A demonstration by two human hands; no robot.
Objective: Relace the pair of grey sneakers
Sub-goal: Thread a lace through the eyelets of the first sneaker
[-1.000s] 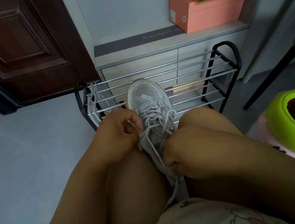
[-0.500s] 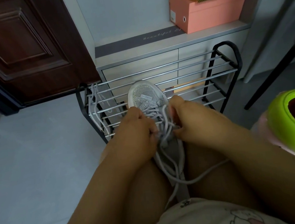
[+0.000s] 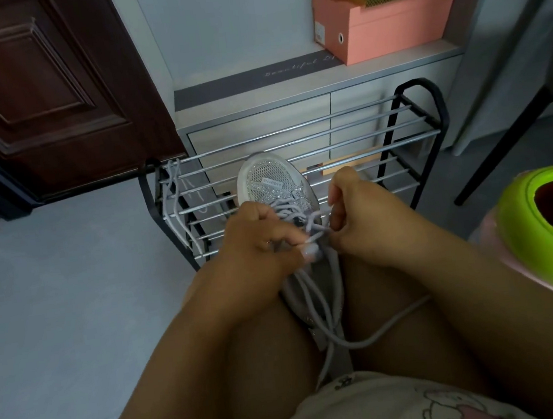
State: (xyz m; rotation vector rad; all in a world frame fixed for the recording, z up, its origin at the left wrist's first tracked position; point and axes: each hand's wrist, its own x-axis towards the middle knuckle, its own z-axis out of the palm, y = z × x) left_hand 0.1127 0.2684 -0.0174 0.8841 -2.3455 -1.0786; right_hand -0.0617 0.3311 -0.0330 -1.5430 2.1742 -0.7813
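Observation:
A grey glittery sneaker [image 3: 266, 179] lies between my knees, toe pointing away toward the rack. My left hand [image 3: 258, 242] is closed over the laced part and pinches the tip of the grey lace [image 3: 313, 238]. My right hand [image 3: 355, 217] holds the shoe's right side, fingers curled on a lace strand near the eyelets. Loose lace [image 3: 378, 332] loops down over my right thigh. A second grey lace [image 3: 173, 204] hangs over the left end of the rack. The other sneaker is out of sight.
A black and chrome shoe rack [image 3: 409, 146] stands just beyond my knees, against a grey drawer cabinet [image 3: 259, 128]. Pink shoe boxes [image 3: 385, 28] sit on the cabinet. A green-rimmed bin [image 3: 518, 226] is at my right, a dark wooden door [image 3: 31, 99] at the left.
Both hands moved forward from the shoe's heel area to the laced part. The long lace was drawn through and now trails across my right thigh.

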